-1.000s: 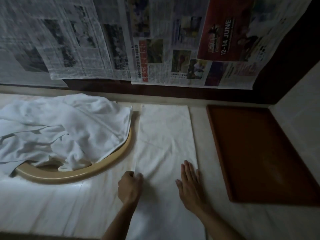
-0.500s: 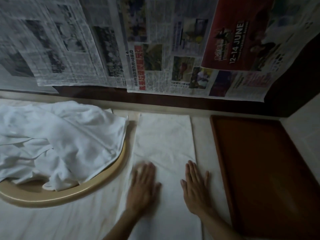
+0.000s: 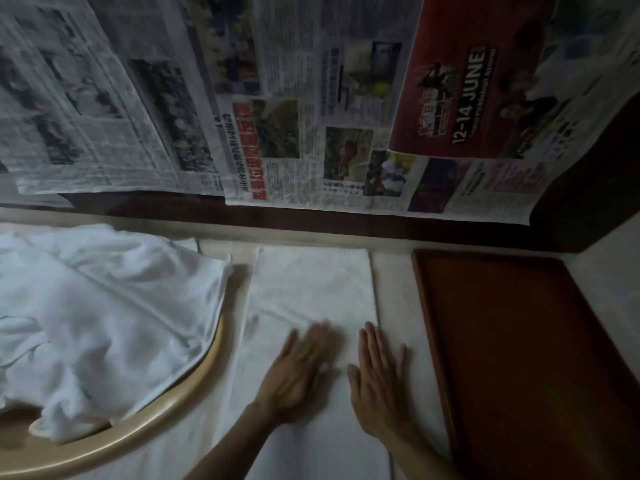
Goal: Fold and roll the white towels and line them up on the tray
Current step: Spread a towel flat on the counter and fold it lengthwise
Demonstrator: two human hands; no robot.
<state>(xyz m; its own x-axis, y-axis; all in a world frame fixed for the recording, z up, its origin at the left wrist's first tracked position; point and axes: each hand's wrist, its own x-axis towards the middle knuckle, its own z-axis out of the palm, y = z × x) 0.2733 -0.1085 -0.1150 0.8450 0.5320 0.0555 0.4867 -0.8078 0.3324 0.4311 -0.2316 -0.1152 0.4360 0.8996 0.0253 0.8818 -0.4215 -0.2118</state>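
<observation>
so we're at the smoothing bit: the folded towel [image 3: 311, 306] lies as a long narrow strip on the white-covered surface [image 3: 173, 445], running away from us toward the newspaper wall [image 3: 242, 98], between the tan round tray [image 3: 194, 407] and the brown tray [image 3: 519, 358]. both palms are down flat on its near half. our right hand [image 3: 377, 386] has fingers straight and close together, pressing the cloth. our left hand [image 3: 298, 372] is blurred, so we can only say it looks spread and flat, not gripping anything.

the rest of the white towels [image 3: 104, 323] sit in a crumpled heap over the tan tray, not folded yet. the brown tray has no rolls on it, so we reckon we're early on.

next up is probably the roll: we'd need to get fingers under the near end, curl it tight and keep both edges even so it doesn't cone out, then carry it over to the brown tray just to the right.
</observation>
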